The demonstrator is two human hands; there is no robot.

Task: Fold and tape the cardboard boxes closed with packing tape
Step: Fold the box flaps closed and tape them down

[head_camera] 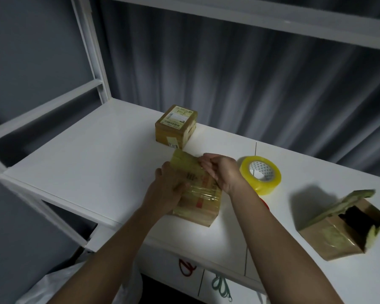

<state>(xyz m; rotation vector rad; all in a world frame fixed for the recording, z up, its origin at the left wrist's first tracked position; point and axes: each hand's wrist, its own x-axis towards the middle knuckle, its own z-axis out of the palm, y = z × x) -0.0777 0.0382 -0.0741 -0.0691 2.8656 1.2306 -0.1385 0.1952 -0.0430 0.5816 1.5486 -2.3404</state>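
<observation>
From the head camera, you have both hands on the box (198, 194) lying at the centre of the white table (97, 163). Your left hand (169, 187) rests on its left side, fingers curled against the taped top, thumb pressing the clear tape band. Your right hand (222, 172) sits at the box's 1 o'clock corner, fingers bent and pinching the edge of the raised flap (184, 161); whether tape is between the fingertips, you cannot tell. The roll of tape (260, 175) lies flat at 3 o'clock of the box, just beside your right wrist. A sealed box with a label (176, 126) stands at 12 o'clock, apart from your hands. An open box with torn flaps (338, 233) sits at 4 o'clock, well apart.
</observation>
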